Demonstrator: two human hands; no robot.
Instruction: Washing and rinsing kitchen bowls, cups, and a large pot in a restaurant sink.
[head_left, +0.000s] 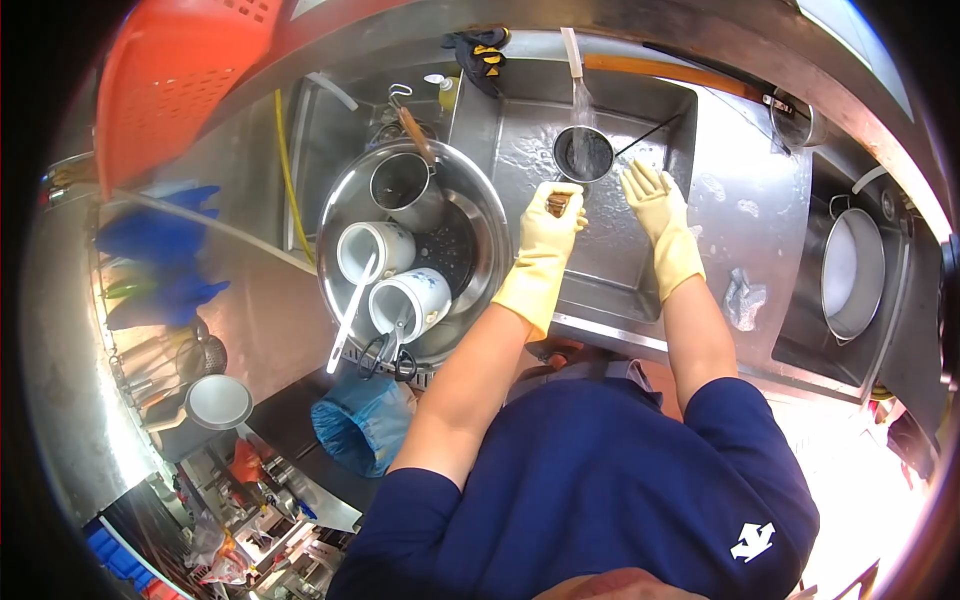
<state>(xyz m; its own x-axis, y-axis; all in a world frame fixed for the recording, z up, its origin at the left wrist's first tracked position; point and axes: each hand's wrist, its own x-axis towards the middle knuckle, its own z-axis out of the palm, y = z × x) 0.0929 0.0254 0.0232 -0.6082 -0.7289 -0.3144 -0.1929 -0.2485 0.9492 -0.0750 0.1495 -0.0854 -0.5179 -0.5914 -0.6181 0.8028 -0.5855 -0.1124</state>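
Note:
My left hand (553, 217), in a yellow rubber glove, is closed around a brown wooden handle (556, 205). That handle seems to belong to the round metal strainer pot (583, 178) just beyond it, though the join is hidden. Water runs from a pale hose (572, 52) into the pot, above the stainless steel sink (607, 266). A thin dark rod (646, 136) extends from the pot's right side towards the sink wall. Gloved in yellow too, my right hand (654, 195) is held with fingers extended, near the pot's lower right, holding nothing.
Left of the sink, a large steel basin (324, 259) holds a metal pot (420, 206), two white mugs (429, 296) and scissors (391, 345). An orange basket (169, 90) hangs upper left. A cloth (744, 300) lies on the right counter; an oval pot (874, 277) stands in another sink.

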